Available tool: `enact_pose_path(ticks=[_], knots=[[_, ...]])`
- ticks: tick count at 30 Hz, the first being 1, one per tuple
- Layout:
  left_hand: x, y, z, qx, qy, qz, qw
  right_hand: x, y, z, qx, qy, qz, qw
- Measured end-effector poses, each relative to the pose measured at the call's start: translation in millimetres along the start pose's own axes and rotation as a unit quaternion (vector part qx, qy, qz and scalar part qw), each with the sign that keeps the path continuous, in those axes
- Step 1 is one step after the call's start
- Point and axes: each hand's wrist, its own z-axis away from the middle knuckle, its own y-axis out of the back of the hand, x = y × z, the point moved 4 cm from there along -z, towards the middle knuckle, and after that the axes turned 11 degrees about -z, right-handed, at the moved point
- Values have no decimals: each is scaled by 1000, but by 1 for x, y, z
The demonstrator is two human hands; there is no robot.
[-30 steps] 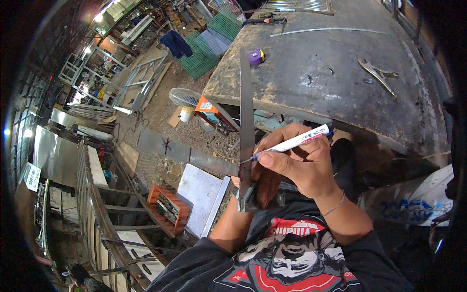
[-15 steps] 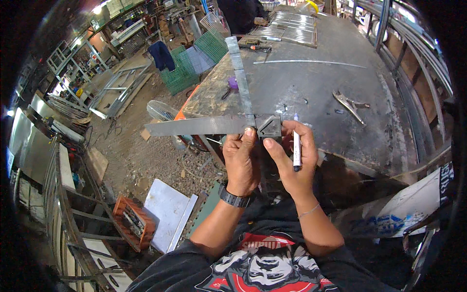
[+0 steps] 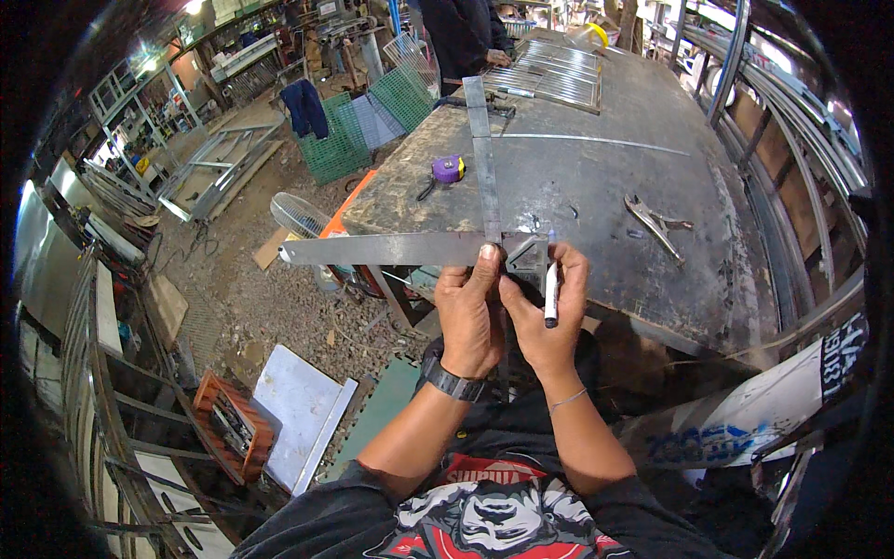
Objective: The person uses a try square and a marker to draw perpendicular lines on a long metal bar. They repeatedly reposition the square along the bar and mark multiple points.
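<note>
Left grip (image 3: 468, 312) pinches the square (image 3: 386, 249), its long axis pointing left; right grip (image 3: 545, 345) clasps a marker (image 3: 551, 298).

Co-worker (image 3: 456, 42), head beyond the top edge.

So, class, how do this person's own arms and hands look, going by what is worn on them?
Both are gloveless. The left hand has a dark, link-style watch band at its wrist; the right hand has a thin, pale bracelet. Dark short sleeves leave the forearms bare.
</note>
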Motion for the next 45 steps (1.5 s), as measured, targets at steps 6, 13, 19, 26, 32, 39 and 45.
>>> enact_pose_path(ticks=[6,13,19,26,32,39,45], knots=[[1,-1,0,-12,10,-32,999,1,0,-2,19,-51,-25,998],[-4,14,11,-116,-11,-174,978,3,13,-22,31,-77,-105,991],[-27,28,22,-70,-26,-308,948,-1,20,-38,57,-110,-174,977],[-23,7,9,-43,-106,-263,958,1,20,-34,45,-113,-212,970],[-18,-6,3,-55,-124,-222,966,7,24,-23,52,-120,-231,964],[-19,-15,4,-33,-135,-171,975,10,20,-17,83,-137,-252,954],[-18,-16,5,-52,-69,-89,992,8,16,-12,108,-119,-214,964]])
